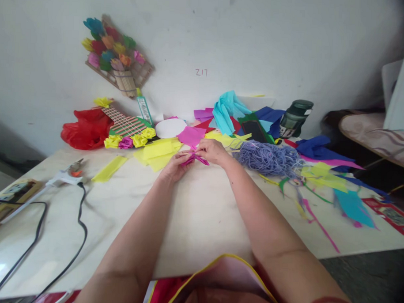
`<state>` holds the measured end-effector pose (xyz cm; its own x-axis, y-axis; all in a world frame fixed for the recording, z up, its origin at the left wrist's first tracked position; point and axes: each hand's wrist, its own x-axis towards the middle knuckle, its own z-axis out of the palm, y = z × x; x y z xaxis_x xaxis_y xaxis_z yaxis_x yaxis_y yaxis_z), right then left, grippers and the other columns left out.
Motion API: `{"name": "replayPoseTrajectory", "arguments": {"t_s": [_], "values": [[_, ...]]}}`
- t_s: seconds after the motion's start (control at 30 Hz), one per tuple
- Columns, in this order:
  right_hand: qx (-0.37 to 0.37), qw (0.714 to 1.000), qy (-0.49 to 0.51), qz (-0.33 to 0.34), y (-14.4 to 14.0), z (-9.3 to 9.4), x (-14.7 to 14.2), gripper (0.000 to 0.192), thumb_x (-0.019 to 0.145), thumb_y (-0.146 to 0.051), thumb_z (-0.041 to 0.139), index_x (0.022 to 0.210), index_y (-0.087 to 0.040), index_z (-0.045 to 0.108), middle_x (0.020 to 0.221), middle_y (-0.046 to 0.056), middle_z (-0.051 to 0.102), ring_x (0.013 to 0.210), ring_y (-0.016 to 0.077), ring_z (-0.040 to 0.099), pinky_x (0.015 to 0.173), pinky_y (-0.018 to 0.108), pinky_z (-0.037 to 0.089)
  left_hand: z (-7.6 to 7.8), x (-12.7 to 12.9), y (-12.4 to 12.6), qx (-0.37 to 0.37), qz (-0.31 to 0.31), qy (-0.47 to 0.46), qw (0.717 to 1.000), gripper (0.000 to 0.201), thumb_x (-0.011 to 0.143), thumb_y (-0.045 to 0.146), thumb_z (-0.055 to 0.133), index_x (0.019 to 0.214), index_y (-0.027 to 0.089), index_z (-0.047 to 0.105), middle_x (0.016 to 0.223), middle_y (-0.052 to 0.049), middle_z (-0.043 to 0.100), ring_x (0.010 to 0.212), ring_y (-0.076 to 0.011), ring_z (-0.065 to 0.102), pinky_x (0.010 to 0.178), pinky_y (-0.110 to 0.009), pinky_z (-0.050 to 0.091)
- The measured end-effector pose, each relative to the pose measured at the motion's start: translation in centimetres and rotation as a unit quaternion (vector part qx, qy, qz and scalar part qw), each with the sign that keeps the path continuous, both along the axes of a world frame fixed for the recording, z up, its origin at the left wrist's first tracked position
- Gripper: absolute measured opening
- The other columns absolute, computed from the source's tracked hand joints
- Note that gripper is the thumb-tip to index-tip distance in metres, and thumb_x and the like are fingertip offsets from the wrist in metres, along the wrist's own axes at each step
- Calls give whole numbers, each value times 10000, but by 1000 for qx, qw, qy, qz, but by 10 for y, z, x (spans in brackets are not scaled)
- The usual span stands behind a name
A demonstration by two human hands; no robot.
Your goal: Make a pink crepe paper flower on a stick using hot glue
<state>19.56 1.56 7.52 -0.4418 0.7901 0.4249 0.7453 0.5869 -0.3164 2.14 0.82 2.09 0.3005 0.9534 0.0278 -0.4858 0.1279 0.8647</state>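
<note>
My left hand [175, 166] and my right hand [214, 151] meet over the far middle of the pale table [200, 213]. Between them they pinch a small folded piece of magenta tissue paper [195, 159], gathered like a bow. A thin wooden stick seems to run through it by my left fingers. Right behind the hands lies a flat magenta sheet [190, 135] on a pile of yellow sheets [159, 151].
A purple yarn bundle [267, 158] lies right of my right hand. Coloured paper scraps [323, 177] spread to the right. A glue gun [66, 177] with a black cable lies left. A red bag [86, 129], paper flowers [109, 49], a dark jar [295, 118] stand by the wall.
</note>
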Motion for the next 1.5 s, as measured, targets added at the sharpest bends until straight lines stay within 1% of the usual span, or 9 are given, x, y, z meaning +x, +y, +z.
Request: {"name": "replayPoseTrajectory", "arguments": {"t_s": [0.17, 0.37, 0.43, 0.6, 0.73, 0.87, 1.0, 1.23, 1.5], "values": [[-8, 1000, 21, -16, -3, 3, -3, 133, 771, -241, 612, 745, -186, 730, 769, 21, 634, 711, 122, 527, 593, 229, 311, 1, 3, -1, 33, 38, 13, 999, 362, 566, 137, 773, 901, 151, 636, 770, -13, 689, 666, -118, 637, 684, -248, 517], [-12, 997, 79, -5, 3, -1, -2, 131, 757, -238, 612, 718, -180, 723, 733, 9, 623, 690, 112, 523, 599, 220, 319, 2, -2, -4, 27, -9, -13, 1000, 429, 583, 181, 772, 985, 169, 623, 891, -34, 695, 826, -165, 659, 781, -300, 527], [-14, 996, 83, -5, 4, -2, -3, 128, 751, -238, 616, 714, -177, 722, 730, 10, 624, 689, 112, 521, 596, 219, 318, 1, -1, -4, 26, -11, -5, 1000, 409, 586, 164, 772, 970, 164, 631, 900, -35, 693, 833, -165, 658, 781, -293, 528], [-6, 998, 60, -9, 1, -3, -6, 150, 755, -231, 600, 673, -173, 711, 715, 12, 614, 672, 111, 509, 584, 221, 308, -2, 4, 1, 15, 42, -2, 999, 222, 591, 93, 737, 797, 148, 675, 771, -8, 691, 721, -120, 648, 750, -254, 534], [4, 999, 47, -9, -1, -2, -8, 157, 767, -235, 591, 711, -180, 727, 732, 17, 625, 676, 113, 513, 583, 225, 303, -1, 4, 4, -18, 52, -14, 998, 119, 611, 60, 684, 713, 120, 690, 724, -26, 691, 659, -108, 636, 693, -220, 545], [14, 999, 47, 9, -4, 1, -10, 151, 772, -239, 596, 744, -196, 738, 761, 15, 644, 698, 114, 525, 596, 222, 307, 2, 2, 2, -56, 58, -30, 996, 126, 620, 21, 641, 708, 97, 691, 695, -40, 686, 644, -101, 638, 667, -173, 548], [4, 999, 49, 16, -7, 4, -11, 142, 771, -237, 610, 752, -190, 742, 761, 14, 648, 689, 108, 528, 604, 221, 314, 5, 0, 0, -68, 47, -38, 996, 139, 642, 15, 621, 750, 77, 682, 710, -55, 688, 641, -100, 647, 637, -148, 552], [2, 991, 106, 86, 0, -1, -10, 129, 749, -238, 641, 712, -162, 738, 678, 12, 622, 660, 105, 525, 593, 219, 323, 6, -5, -1, -104, 29, -43, 993, 143, 703, -7, 520, 749, 59, 637, 628, -52, 648, 538, -82, 614, 572, -125, 543], [-110, 952, 213, 189, 12, -12, -1, 140, 694, -257, 672, 627, -137, 700, 597, 5, 609, 596, 105, 525, 576, 219, 369, 5, -7, -5, -115, -16, -52, 992, 200, 686, -66, 481, 756, 62, 617, 628, -59, 644, 533, -96, 623, 549, -144, 545]]}}
